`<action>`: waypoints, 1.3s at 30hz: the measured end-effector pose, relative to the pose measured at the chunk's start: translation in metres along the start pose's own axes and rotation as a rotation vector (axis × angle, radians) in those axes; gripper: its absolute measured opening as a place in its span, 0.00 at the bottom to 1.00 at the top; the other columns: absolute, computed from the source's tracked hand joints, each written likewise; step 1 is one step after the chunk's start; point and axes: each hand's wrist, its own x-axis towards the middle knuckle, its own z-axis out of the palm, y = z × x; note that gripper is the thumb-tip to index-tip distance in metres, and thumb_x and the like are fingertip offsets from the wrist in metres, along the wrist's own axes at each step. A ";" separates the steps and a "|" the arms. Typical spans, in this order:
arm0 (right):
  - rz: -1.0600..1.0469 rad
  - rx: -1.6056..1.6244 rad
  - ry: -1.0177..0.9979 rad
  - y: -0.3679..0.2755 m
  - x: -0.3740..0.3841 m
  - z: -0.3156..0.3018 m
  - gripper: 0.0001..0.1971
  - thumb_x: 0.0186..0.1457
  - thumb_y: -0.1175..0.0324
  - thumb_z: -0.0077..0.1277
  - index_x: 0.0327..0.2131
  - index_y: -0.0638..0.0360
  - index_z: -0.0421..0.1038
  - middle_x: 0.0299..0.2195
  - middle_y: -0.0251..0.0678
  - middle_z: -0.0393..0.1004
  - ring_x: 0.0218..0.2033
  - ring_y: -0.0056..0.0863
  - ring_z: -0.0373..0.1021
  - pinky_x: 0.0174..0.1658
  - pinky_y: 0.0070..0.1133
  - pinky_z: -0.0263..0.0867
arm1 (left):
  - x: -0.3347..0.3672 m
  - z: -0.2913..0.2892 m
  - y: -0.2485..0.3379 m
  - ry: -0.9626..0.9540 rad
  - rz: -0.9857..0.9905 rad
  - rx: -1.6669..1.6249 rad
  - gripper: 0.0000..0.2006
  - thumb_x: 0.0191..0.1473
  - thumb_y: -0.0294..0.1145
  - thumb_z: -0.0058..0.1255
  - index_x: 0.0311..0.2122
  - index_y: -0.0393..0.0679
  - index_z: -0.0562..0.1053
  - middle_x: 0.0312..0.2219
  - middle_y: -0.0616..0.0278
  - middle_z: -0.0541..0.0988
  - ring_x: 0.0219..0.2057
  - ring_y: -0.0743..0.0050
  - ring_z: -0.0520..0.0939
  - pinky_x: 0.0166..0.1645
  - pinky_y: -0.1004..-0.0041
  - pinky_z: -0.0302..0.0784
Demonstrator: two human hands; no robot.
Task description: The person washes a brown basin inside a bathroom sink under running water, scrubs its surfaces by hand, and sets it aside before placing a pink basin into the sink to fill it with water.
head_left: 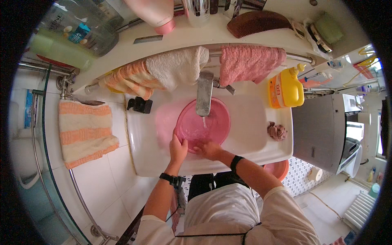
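Observation:
A round pink basin [221, 115] sits in the white sink, under the metal faucet [203, 94]. A thin stream of water falls from the spout into it. My left hand [178, 148] grips the basin's near left rim, with the thumb on the inner side and the fingers partly hidden. At the near side, my right hand [210, 150] reaches over the rim into the basin. Its fingers look stretched toward the inner wall, and no object shows in them.
On the sink [249, 157] stand a yellow pump bottle [286, 87], a brownish crumpled lump [277, 131] and a small black object [139, 105]. Towels [253, 63] hang from a rail behind the faucet. The shelf above holds bottles and a wooden comb [258, 23].

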 end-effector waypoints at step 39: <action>-0.097 -0.579 0.011 0.039 0.019 0.020 0.23 0.56 0.53 0.44 0.48 0.57 0.74 0.55 0.51 0.68 0.60 0.52 0.58 0.64 0.44 0.49 | -0.003 0.010 -0.001 -0.088 0.046 -0.091 0.31 0.50 0.32 0.58 0.58 0.36 0.62 0.40 0.39 0.79 0.41 0.38 0.81 0.44 0.55 0.77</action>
